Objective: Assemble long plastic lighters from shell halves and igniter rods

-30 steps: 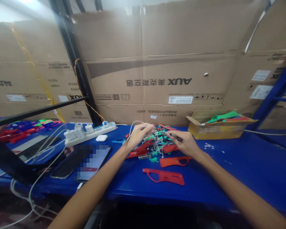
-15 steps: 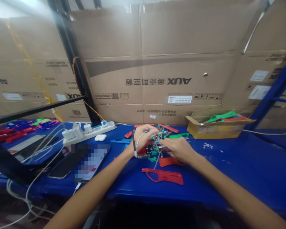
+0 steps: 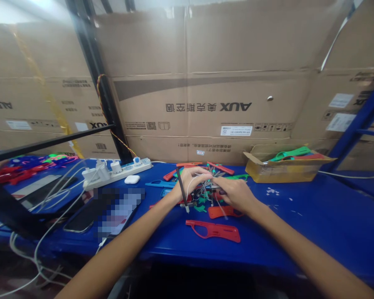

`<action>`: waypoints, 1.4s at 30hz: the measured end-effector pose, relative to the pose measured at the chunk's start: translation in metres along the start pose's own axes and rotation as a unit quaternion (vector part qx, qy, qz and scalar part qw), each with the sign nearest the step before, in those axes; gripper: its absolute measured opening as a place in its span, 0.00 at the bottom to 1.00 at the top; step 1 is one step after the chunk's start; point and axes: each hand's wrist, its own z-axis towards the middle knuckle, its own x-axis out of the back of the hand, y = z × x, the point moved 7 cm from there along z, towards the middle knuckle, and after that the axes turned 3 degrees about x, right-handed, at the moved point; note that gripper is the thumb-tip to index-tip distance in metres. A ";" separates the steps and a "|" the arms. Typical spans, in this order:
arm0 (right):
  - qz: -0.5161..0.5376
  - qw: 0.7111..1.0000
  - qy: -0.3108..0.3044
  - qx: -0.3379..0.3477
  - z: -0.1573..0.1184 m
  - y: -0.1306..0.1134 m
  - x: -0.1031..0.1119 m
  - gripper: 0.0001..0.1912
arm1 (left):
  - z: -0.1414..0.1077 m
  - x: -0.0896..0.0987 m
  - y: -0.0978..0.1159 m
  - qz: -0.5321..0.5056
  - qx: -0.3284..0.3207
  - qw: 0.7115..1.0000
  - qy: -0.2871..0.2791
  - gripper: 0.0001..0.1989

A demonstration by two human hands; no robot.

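Thin white wires [image 3: 205, 189] at the fingertips, above scattered plastic parts [image 3: 221, 168] – probably light, limp and easily kinked, best pinched close to their ends. Left hand [image 3: 190, 179], closed on wires, beside a dark rod [image 3: 181, 185]; right hand [image 3: 235, 192], fingers curled – contents hidden, grip uncertain

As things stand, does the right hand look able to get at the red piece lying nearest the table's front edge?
Probably yes: the red piece lies flat just in front of the right hand, nothing on it, though that hand seems busy at the cluster of thin wires.
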 end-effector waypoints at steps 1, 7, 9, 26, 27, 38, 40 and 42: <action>0.002 1.000 -0.006 0.007 0.001 -0.005 -0.003 0.24 | -0.001 -0.003 -0.002 0.000 0.002 1.000 -0.003 0.17; 0.021 0.997 -0.054 0.042 0.005 -0.030 -0.017 0.21 | -0.002 -0.006 -0.006 0.004 -0.003 1.000 0.022 0.16; 0.027 0.997 -0.062 0.029 0.004 -0.021 -0.016 0.20 | 0.000 0.000 -0.004 0.005 -0.010 0.999 0.042 0.17; 0.119 0.977 0.074 -0.158 -0.009 0.073 -0.001 0.18 | 0.012 0.050 0.013 0.071 -0.108 0.978 0.165 0.11; 0.139 0.977 0.080 -0.144 -0.007 0.068 0.002 0.19 | 0.014 0.049 0.015 0.080 -0.110 0.978 0.161 0.12; 0.238 0.963 0.122 -0.041 0.003 -0.016 -0.003 0.18 | 0.027 0.016 0.028 0.205 -0.152 0.962 0.098 0.04; 0.233 0.960 0.151 -0.049 0.001 -0.010 0.001 0.17 | 0.028 0.017 0.026 0.230 -0.155 0.957 0.082 0.06; 0.221 0.955 0.183 -0.073 -0.002 0.006 0.009 0.17 | 0.029 0.020 0.022 0.255 -0.157 0.952 0.059 0.10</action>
